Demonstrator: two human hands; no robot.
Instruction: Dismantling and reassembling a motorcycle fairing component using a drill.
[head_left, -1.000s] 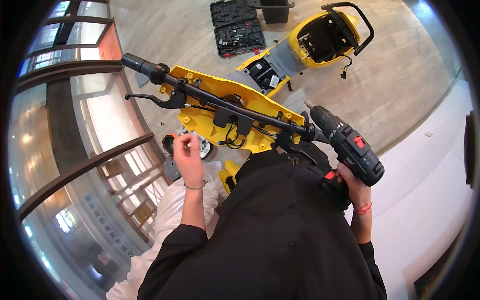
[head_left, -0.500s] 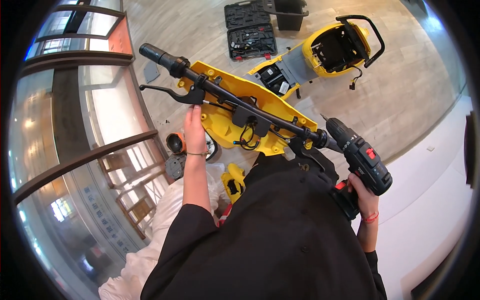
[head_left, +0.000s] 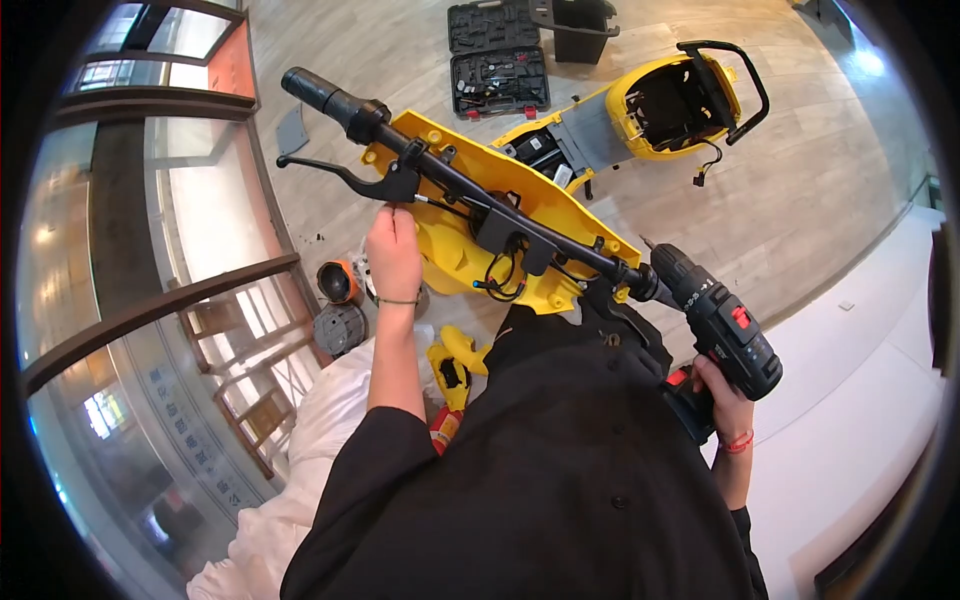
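Note:
My right hand [head_left: 725, 395] is wrapped round the grip of a black cordless drill [head_left: 722, 322], whose bit points up and left toward the far end of the handlebar. A black handlebar [head_left: 470, 187] with grip, brake lever [head_left: 345, 177] and cables lies across a yellow plastic cover [head_left: 440, 250] in front of my body. My left hand [head_left: 395, 255] is closed just below the brake lever's mount, at the cover's left edge. Whatever its bent fingers pinch is hidden. A small dark box [head_left: 515, 238] with loose wires hangs at the bar's middle.
A yellow and grey scooter body [head_left: 590, 125] with a black rear handle lies on the wood floor ahead. Beyond stand an open tool case [head_left: 497, 80] and a black bin [head_left: 580, 35]. Glass doors [head_left: 190, 270] run along the left; a white surface [head_left: 850, 330] lies right.
My left fingers, earlier stretched along the cover's edge, are now bent in under the lever mount. The handlebar's left end sits slightly lower and closer. My right hand keeps hold of the drill.

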